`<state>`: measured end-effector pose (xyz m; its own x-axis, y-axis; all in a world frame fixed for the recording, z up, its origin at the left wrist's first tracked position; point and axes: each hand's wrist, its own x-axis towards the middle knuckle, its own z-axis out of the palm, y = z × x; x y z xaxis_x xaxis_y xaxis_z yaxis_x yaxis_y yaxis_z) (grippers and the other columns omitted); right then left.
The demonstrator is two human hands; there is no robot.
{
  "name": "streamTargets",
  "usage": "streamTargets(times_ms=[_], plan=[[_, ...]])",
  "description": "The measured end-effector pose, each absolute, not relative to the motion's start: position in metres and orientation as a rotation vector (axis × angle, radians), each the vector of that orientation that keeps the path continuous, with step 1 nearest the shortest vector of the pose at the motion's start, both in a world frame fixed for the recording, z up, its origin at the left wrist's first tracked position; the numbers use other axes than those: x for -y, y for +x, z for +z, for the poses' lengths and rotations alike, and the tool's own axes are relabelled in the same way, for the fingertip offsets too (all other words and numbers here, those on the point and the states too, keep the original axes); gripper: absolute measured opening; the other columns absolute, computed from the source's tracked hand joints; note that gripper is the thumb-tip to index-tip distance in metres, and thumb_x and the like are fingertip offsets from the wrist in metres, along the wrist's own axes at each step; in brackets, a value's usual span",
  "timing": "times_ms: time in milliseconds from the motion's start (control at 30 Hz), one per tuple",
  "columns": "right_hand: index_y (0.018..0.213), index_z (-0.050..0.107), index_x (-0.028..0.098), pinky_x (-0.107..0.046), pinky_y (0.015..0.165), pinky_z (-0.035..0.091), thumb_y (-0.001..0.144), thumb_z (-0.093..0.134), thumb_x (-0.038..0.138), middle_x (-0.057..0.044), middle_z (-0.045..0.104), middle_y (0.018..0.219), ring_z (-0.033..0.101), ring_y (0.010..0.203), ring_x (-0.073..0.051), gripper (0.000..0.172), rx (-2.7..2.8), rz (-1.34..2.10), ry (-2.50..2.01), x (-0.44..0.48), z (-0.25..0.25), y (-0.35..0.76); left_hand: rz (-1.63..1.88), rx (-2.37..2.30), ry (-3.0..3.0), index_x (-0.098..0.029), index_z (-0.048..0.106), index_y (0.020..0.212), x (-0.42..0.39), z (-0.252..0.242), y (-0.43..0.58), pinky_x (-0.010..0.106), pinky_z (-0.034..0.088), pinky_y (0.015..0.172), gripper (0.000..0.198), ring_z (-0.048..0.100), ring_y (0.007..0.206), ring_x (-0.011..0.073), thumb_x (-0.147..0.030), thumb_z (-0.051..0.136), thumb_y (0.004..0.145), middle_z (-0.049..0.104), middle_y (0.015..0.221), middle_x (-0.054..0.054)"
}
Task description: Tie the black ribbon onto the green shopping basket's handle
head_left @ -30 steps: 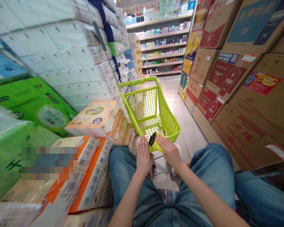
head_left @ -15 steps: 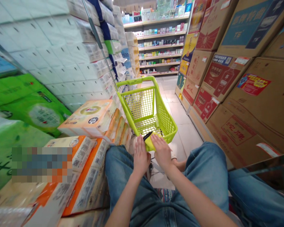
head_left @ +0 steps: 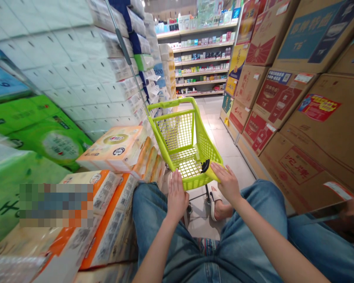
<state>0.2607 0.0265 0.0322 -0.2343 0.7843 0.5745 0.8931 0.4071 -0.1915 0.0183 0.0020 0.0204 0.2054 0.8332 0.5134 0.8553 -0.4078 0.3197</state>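
The lime-green basket of a shopping cart (head_left: 194, 183) stands in front of my knees, with a grid floor and sides. My left hand (head_left: 177, 194) rests by its near left corner, fingers stretched out flat and holding nothing. At the near right corner my right hand (head_left: 225, 181) has its fingers over a yellow piece with a black, ridged end (head_left: 205, 166). It may be a cloth, but its kind is unclear. The palm side of the right hand is hidden.
Tissue packs (head_left: 112, 143) are stacked on the left. Cardboard boxes (head_left: 312, 149) line the right. A metal pole (head_left: 124, 49) rises from the cart's far left corner. Stocked shelves (head_left: 205, 51) stand across the aisle's end. A sandalled foot (head_left: 220, 206) is beside the cart.
My right hand has slid right along the near rim with the yellow-and-black piece, away from my left hand. The left hand has stayed near the left corner. A blurred hand appears at the right edge.
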Motion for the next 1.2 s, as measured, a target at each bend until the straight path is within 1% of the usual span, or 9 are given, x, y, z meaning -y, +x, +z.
streamTargets(times_ms=[200,367,467,633,800,900,1033,1100,1200], plan=[[0.143,0.052,0.014,-0.043,0.118,0.035,0.072,0.040,-0.003,-0.009,0.055,0.147,0.048,0.139,-0.020,0.073,1.898,-0.200,-1.507,-0.023,0.026,0.242,-1.019,1.688,-2.405,-0.013,-0.001,0.159,-0.002,0.018,0.018,0.055,0.028,0.122,0.096,0.015,0.154,0.0307,-0.003,0.050,0.079,0.023,0.164,0.020],[0.142,0.052,0.010,-0.040,0.119,0.035,0.072,0.039,-0.003,-0.009,0.055,0.147,0.048,0.139,-0.019,0.073,2.035,-0.086,-1.336,-0.003,0.030,0.155,-1.093,1.619,-2.435,-0.014,0.004,0.159,-0.005,0.010,0.015,0.058,0.028,0.121,0.089,0.015,0.154,0.0311,-0.005,0.049,0.083,0.022,0.164,0.021],[0.143,0.052,0.012,-0.039,0.120,0.032,0.074,0.040,-0.002,-0.010,0.056,0.145,0.049,0.138,-0.018,0.071,2.040,-0.030,-1.281,0.001,0.033,0.137,-1.099,1.577,-2.447,-0.014,0.011,0.159,-0.005,0.009,0.013,0.058,0.029,0.120,0.084,0.017,0.153,0.0308,-0.005,0.049,0.084,0.025,0.163,0.020],[0.148,0.045,0.021,-0.046,0.125,0.015,0.071,0.041,-0.003,-0.006,0.055,0.147,0.048,0.139,-0.016,0.081,2.134,-0.089,-1.233,-0.008,0.035,0.194,-1.006,1.657,-2.450,-0.010,0.008,0.158,-0.003,0.017,0.014,0.055,0.027,0.122,0.090,0.015,0.154,0.0298,-0.003,0.050,0.079,0.024,0.163,0.021],[0.142,0.052,0.026,-0.049,0.122,0.022,0.071,0.041,-0.001,-0.005,0.060,0.142,0.052,0.135,-0.017,0.076,1.965,-0.146,-1.433,-0.034,0.030,0.276,-1.004,1.690,-2.413,-0.014,-0.001,0.159,-0.002,0.020,0.018,0.055,0.029,0.121,0.096,0.016,0.154,0.0298,-0.003,0.049,0.077,0.023,0.164,0.018],[0.140,0.054,0.025,-0.050,0.121,0.025,0.071,0.041,-0.001,-0.005,0.061,0.140,0.053,0.134,-0.018,0.075,1.882,-0.156,-1.508,-0.037,0.029,0.287,-1.014,1.698,-2.393,-0.015,-0.003,0.159,-0.002,0.019,0.019,0.055,0.029,0.121,0.098,0.015,0.154,0.0302,-0.002,0.049,0.077,0.022,0.164,0.018],[0.143,0.051,0.018,-0.051,0.124,0.020,0.072,0.042,-0.002,-0.010,0.058,0.144,0.050,0.137,-0.022,0.075,1.863,-0.182,-1.556,-0.019,0.029,0.236,-1.012,1.710,-2.392,-0.014,-0.002,0.159,-0.002,0.018,0.020,0.053,0.027,0.122,0.097,0.015,0.154,0.0292,-0.003,0.050,0.078,0.022,0.165,0.018],[0.145,0.048,0.017,-0.050,0.125,0.016,0.072,0.041,-0.003,-0.008,0.057,0.145,0.049,0.138,-0.021,0.077,1.901,-0.140,-1.496,-0.008,0.030,0.197,-1.035,1.717,-2.389,-0.013,-0.001,0.159,-0.002,0.016,0.021,0.054,0.027,0.122,0.095,0.014,0.154,0.0293,-0.004,0.050,0.080,0.022,0.164,0.019],[0.145,0.049,0.013,-0.044,0.124,0.022,0.072,0.040,-0.003,-0.009,0.056,0.146,0.047,0.140,-0.020,0.075,1.975,-0.075,-1.372,0.003,0.030,0.149,-1.087,1.687,-2.386,-0.013,0.005,0.159,-0.003,0.012,0.022,0.055,0.030,0.120,0.086,0.016,0.154,0.0297,-0.006,0.048,0.085,0.025,0.163,0.021]])
